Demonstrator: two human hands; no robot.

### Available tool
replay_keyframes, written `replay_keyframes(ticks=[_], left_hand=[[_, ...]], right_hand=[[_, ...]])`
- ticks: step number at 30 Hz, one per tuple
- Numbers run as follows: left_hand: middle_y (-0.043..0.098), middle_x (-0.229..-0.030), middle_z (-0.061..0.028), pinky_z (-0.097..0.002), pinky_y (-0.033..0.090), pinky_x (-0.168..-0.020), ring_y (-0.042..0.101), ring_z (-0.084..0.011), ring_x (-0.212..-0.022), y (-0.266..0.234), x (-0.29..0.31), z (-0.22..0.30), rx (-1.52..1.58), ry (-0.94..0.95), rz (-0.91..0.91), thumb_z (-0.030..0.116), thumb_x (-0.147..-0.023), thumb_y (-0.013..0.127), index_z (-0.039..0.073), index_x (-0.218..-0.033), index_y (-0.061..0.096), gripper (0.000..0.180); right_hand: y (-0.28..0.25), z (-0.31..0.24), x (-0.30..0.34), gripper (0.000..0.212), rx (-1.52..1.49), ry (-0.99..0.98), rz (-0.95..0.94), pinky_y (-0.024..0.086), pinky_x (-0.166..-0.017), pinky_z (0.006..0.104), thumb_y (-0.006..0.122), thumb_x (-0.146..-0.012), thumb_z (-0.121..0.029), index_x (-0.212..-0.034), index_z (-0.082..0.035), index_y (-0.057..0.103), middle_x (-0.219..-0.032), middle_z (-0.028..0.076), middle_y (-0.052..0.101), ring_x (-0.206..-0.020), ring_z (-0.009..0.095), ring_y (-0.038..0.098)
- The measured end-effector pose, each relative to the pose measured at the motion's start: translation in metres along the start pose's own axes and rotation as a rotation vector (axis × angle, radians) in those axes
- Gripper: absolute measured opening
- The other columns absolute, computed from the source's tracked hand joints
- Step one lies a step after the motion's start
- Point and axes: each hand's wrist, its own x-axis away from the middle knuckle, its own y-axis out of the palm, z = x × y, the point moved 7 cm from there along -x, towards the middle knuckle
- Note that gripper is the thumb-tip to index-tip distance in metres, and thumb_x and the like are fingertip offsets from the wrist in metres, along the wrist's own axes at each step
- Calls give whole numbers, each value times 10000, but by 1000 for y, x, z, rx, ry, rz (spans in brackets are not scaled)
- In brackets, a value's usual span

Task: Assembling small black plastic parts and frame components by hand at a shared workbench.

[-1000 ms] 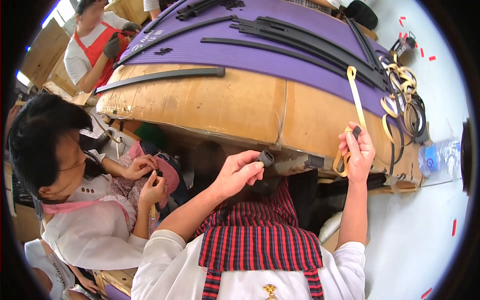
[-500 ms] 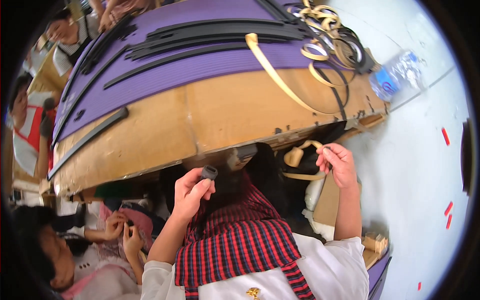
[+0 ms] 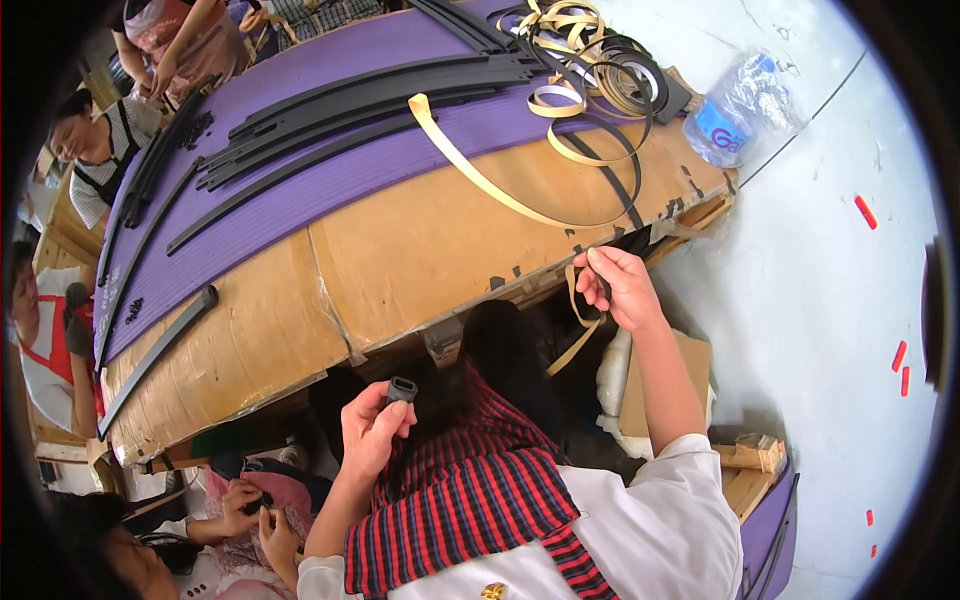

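Note:
Over my lap, my left hand (image 3: 375, 430) is closed around a small black hollow piece (image 3: 402, 390), its slotted open end facing up between thumb and fingers. Farther right, beside the table's front edge, my right hand (image 3: 622, 287) is raised with its fingers closed on a narrow tan strip (image 3: 573, 350), which hangs down to the left of the wrist. Something dark shows inside the right palm. The hands are well apart. How far the black piece runs inside my left hand is hidden.
A cardboard-covered table (image 3: 410, 250) with a purple sheet (image 3: 270, 200) bears long black strips (image 3: 350, 95), one loose strip (image 3: 160, 360) and coiled tan-and-black tape (image 3: 590, 75). A plastic bottle (image 3: 722, 130) lies at its right end. Co-workers sit at the left; a carton (image 3: 670, 390) stands right.
The scene has shifted left and turned in view. My right hand is nearer the table edge, the strip trailing below it. My left hand still holds the black piece.

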Motion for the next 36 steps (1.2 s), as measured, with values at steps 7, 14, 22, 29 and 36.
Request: replay_keyframes(ticks=[7,14,22,29,36], left_hand=[[554,-651,-53,-195,373,-484,465,-81,-504,-2,-2,-1,-8,-2,41,120,-792,511,-23,-894,557,182],[558,-665,5,-211,444,-592,497,-39,-624,4,6,32,-405,8,59,141,-682,719,33,-832,595,223],[594,-833,-48,-252,461,-714,565,-116,-793,36,11,57,-236,237,-181,-12,-709,614,55,-988,556,293],[604,-754,-70,-250,457,-630,582,-128,-700,26,16,49,-277,140,-93,29,-716,620,36,-859,546,162],[605,-844,-52,-240,458,-714,566,-102,-782,4,18,67,-304,341,124,81,-724,662,47,-974,570,269]], right_hand=[[-2,3,-10,286,-78,26,-9,335,-389,181,485,-873,-275,-869,0,566,-622,64,563,-476,84,486],[62,-11,55,202,226,-71,-317,413,-415,193,481,-835,-113,-966,28,542,-662,89,589,-505,105,543],[176,27,95,204,110,-3,-869,457,-515,191,482,-830,-12,-1008,14,579,-708,79,608,-583,92,564],[196,11,110,219,243,-201,-1008,481,-551,215,484,-830,11,-1028,-8,576,-709,88,610,-580,118,570],[173,-2,105,294,175,-357,-696,451,-499,208,455,-824,29,-1116,13,489,-702,99,610,-523,109,545]])
